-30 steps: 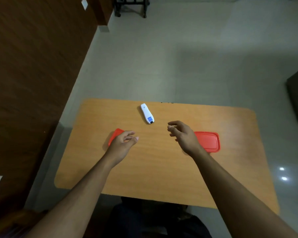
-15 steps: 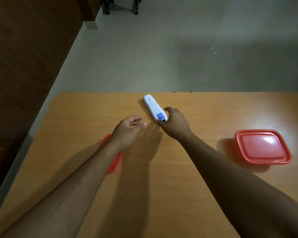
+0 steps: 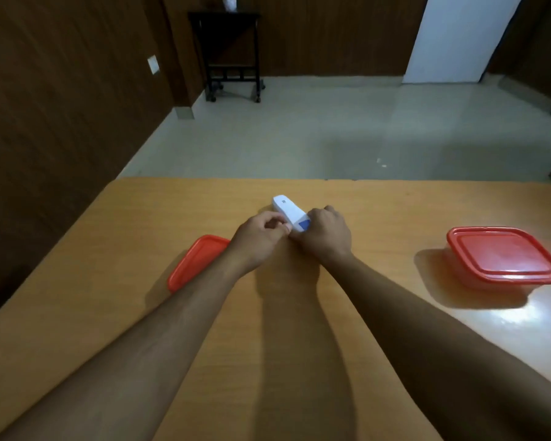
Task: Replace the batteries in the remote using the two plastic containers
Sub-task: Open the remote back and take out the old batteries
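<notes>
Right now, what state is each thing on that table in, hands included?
remote: white, lying on the table, near end gripped.
right hand: grip closed on the remote.
left hand: fingertips at the remote's edge, grip unclear.
right container: red lid on.
left container: red lid on, partly hidden by the forearm.

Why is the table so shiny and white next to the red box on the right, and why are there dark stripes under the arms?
Head view: a light glares off the glossy table by the right container; the arms block that light, casting shadows toward the camera. The edges bend from the wide lens.
</notes>
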